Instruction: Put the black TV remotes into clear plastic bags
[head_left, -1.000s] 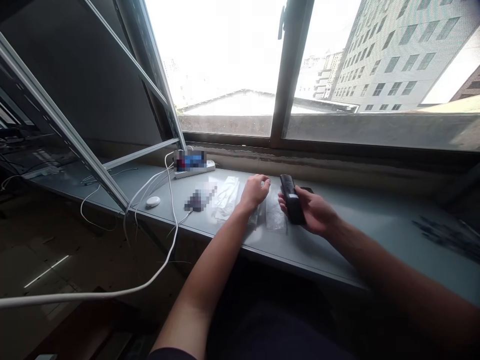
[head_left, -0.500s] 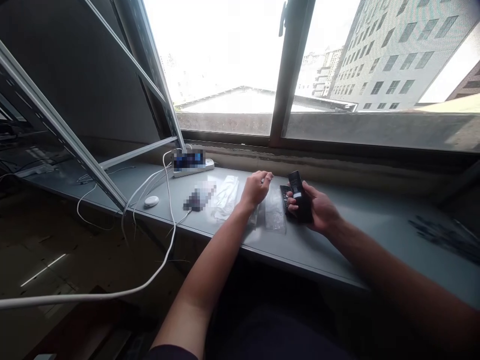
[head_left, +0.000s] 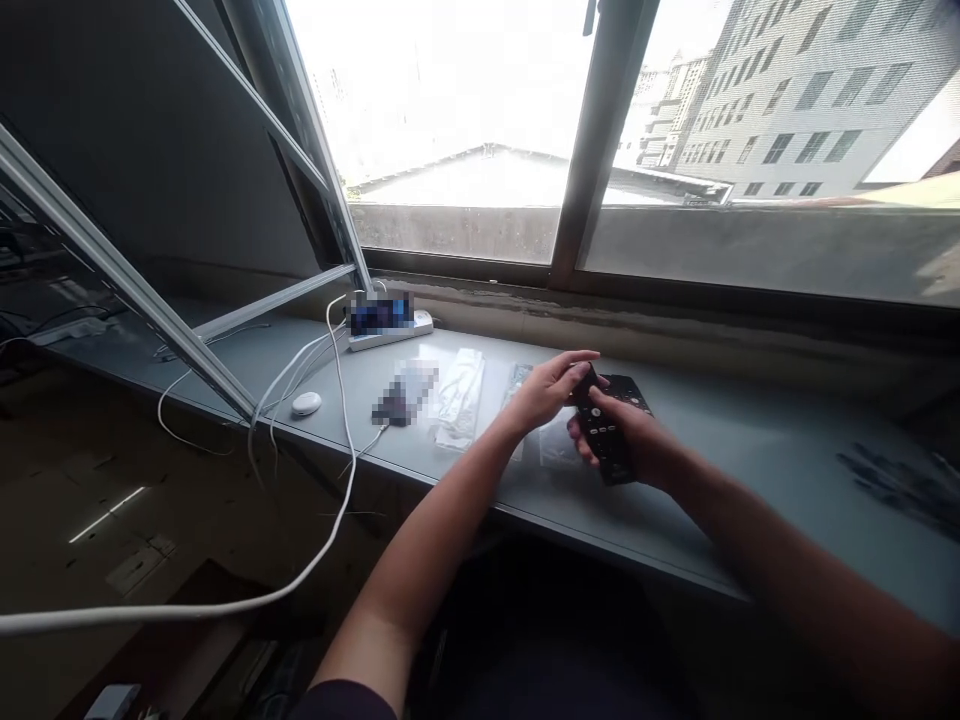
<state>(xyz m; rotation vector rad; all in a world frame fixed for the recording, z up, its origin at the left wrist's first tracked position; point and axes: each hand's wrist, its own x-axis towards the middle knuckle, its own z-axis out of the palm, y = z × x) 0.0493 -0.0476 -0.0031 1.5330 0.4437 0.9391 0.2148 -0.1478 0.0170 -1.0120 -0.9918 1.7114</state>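
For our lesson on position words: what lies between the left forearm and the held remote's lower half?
Clear plastic packaging and, against the remote, fingers of the right hand, as the head view shows.

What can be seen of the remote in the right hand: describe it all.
The remote is long, slim and dark, plastic by its look, with its button face showing: one pale round mark and, nearer the person, a row of small pale ones. The right hand grips it over the table, thumb on the face, far end pointing slightly left. The left hand is at that end, seemingly touching it. Its underside is hidden.
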